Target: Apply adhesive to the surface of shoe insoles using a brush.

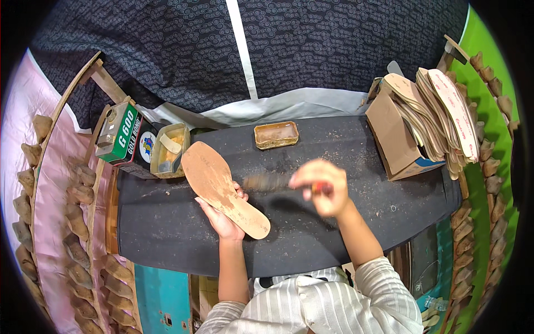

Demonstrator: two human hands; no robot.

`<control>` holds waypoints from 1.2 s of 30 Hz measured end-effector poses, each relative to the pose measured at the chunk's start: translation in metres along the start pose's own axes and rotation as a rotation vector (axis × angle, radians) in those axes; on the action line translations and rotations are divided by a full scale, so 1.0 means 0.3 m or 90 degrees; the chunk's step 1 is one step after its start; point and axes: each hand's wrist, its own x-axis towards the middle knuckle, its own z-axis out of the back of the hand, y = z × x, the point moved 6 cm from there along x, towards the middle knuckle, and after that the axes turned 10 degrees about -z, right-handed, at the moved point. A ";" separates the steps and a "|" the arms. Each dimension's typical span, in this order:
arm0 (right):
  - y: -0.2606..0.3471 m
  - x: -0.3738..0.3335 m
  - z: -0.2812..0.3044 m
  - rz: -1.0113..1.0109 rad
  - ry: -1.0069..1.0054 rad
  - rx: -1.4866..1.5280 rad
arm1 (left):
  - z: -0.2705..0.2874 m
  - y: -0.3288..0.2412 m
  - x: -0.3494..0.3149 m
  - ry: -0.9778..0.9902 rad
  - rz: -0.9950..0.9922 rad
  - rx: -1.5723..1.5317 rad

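Striped shirt (328, 306) nearest; worker's L hand (225, 225) grips tan insole (208, 175), R hand (335, 195) closed on blurred tool (267, 182). Green/black can (127, 136), white lettering.

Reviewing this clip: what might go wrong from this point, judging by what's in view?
The blurred tool in the right hand points toward the left hand, so a slip might catch the fingers curled over the insole's edge.

The insole is held up by the left hand alone, so a hard push could tilt it.

The tall stack of insoles sticks out above its cardboard box; a bump might spill some.
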 end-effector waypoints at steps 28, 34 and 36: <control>-0.101 0.065 0.006 -0.030 -0.162 -0.179 | -0.007 0.036 -0.029 0.069 0.073 0.003; 0.135 -0.007 -0.103 0.221 -0.019 -0.091 | -0.026 0.060 -0.039 0.044 0.095 -0.013; 0.164 -0.023 -0.123 0.253 0.018 -0.079 | -0.025 0.065 -0.045 0.038 0.101 -0.017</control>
